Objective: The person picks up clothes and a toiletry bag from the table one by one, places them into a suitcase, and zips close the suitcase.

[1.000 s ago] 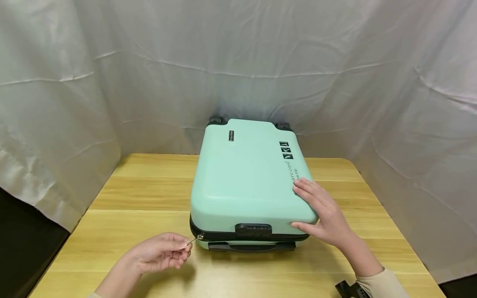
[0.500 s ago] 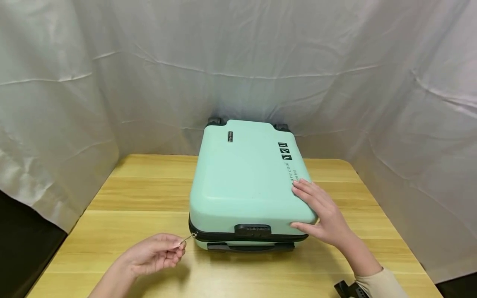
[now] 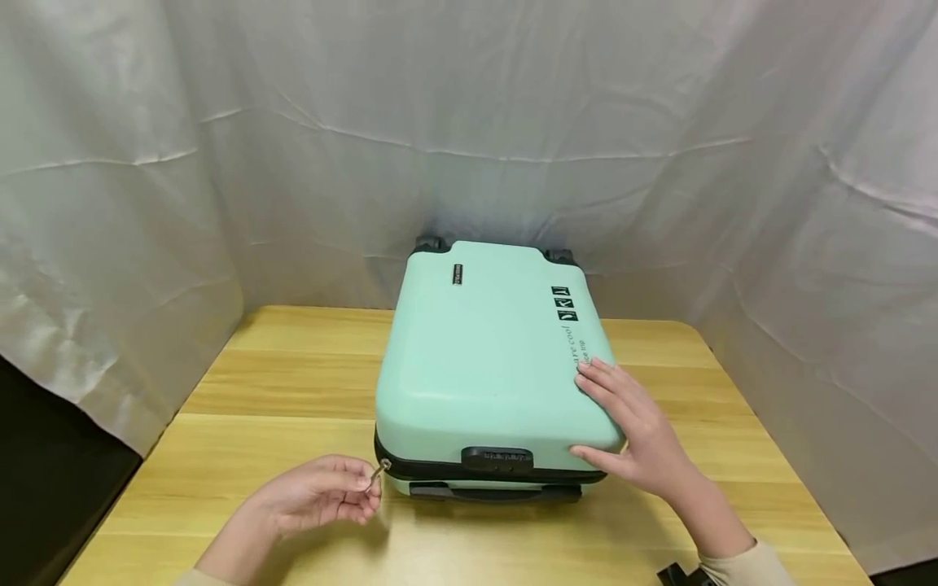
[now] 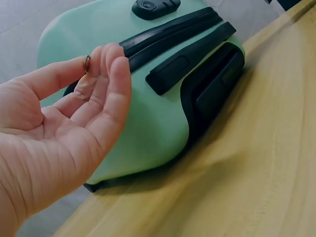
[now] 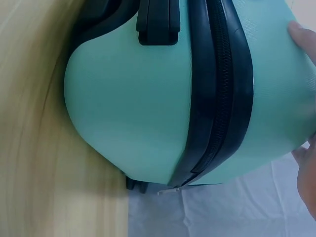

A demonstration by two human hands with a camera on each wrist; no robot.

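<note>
A mint-green hard-shell suitcase (image 3: 476, 366) lies flat on the table, its black zipper band (image 3: 432, 470) facing me. At its near left corner my left hand (image 3: 322, 492) pinches a small metal zipper pull (image 3: 377, 474) between thumb and fingers. The left wrist view shows the pull (image 4: 87, 64) at the thumb tip, partly hidden. My right hand (image 3: 645, 431) rests on the near right corner, fingers spread on the lid and thumb along the front. A black combination lock (image 3: 497, 459) sits midway along the front, above a black carry handle (image 3: 494, 492). Closed zipper teeth (image 5: 223, 64) show in the right wrist view.
The wooden table (image 3: 278, 391) extends on both sides of the suitcase. Black wheels (image 3: 432, 243) at its far end are close to the pale curtain (image 3: 498, 122), which surrounds the back and sides. A black device (image 3: 685, 576) is at the right sleeve.
My left hand has drawn the zipper pull slightly left towards the corner, and the pull now tilts more steeply. The right hand stays in place on the suitcase. The head view has shifted a little.
</note>
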